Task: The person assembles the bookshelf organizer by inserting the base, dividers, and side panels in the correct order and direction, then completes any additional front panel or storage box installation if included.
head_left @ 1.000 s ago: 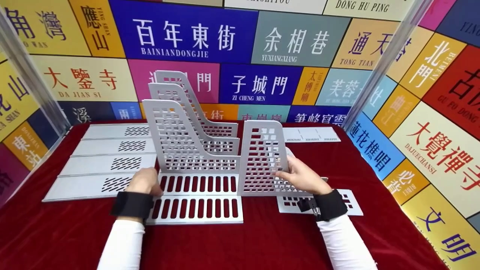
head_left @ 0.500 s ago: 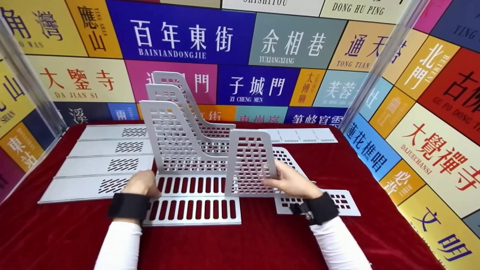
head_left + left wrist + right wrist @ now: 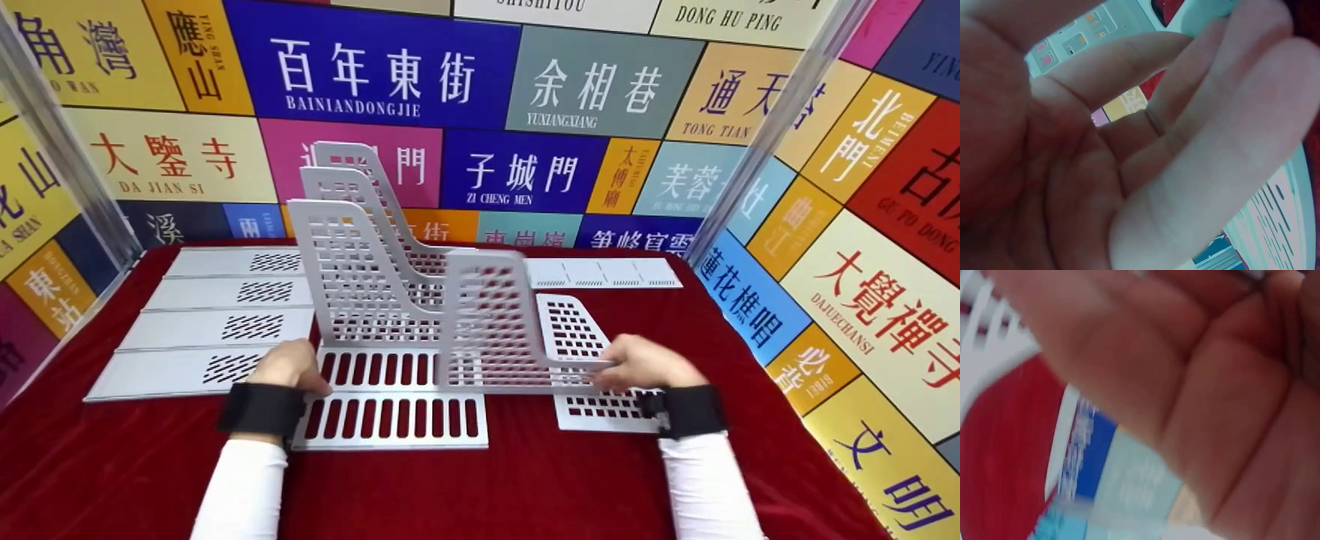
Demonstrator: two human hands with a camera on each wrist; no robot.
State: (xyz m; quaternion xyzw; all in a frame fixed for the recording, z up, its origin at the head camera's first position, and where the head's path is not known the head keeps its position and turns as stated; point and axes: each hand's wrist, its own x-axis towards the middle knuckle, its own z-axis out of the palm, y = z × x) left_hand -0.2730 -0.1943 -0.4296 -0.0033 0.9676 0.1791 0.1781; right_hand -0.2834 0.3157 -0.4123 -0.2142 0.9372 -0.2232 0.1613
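A pale grey, perforated file-rack side panel (image 3: 489, 330) stands upright, its tall end to the left, slightly blurred. My right hand (image 3: 649, 362) grips its low right end between thumb and fingers. The panel's left end overlaps a slotted base (image 3: 390, 445) with two front rows of slots showing. Behind it, several matching side panels (image 3: 341, 292) rise from that base. My left hand (image 3: 289, 365) holds the base's left edge, beside the nearest standing panel. In the left wrist view, curled fingers (image 3: 1185, 185) meet the white slotted piece at the top. The right wrist view is mostly palm (image 3: 1202, 399).
Several flat grey panels (image 3: 180, 330) with slanted cutouts lie in a stack-like row at left. A white strip (image 3: 607, 273) lies at the back right. Loose perforated panels (image 3: 574, 322) (image 3: 609, 421) lie near the right hand on the red cloth (image 3: 525, 487). A sign-covered wall (image 3: 375, 67) surrounds the table.
The gripped side panel has shifted left over the base. My right hand has slid from its tall edge to its low right end. My left hand stays at the base's edge.
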